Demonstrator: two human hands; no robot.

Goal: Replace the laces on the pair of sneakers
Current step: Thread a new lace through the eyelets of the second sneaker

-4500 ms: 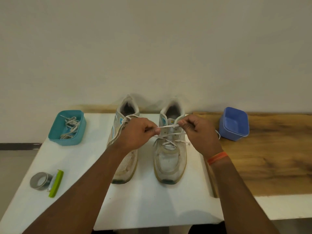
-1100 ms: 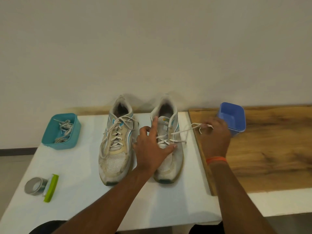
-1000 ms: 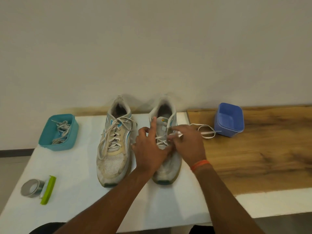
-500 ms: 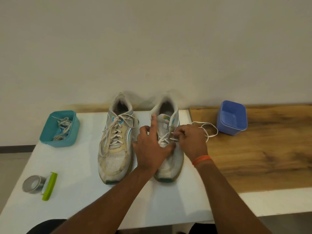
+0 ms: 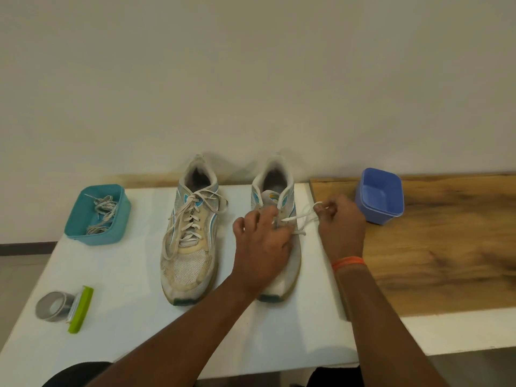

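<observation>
Two worn white sneakers with teal trim stand side by side, toes toward me, on the white table (image 5: pixel 134 275). The left sneaker (image 5: pixel 191 236) is fully laced and its lace ends hang loose. My left hand (image 5: pixel 261 244) lies flat on the right sneaker (image 5: pixel 279 196), pressing over its eyelets. My right hand (image 5: pixel 340 227) pinches the white lace (image 5: pixel 298 217) and holds it out to the right of that shoe. Most of the right shoe's lacing is hidden under my left hand.
A teal tub (image 5: pixel 97 215) with a tangle of laces sits at back left. An empty blue tub (image 5: pixel 379 195) stands on the wooden board (image 5: pixel 446 247) at right. A grey tape roll (image 5: pixel 54 303) and a green clip (image 5: pixel 81 310) lie at front left.
My right hand has drawn the lace out to the right, away from the eyelets where it was pinching half a second ago. My left hand stays on the right sneaker.
</observation>
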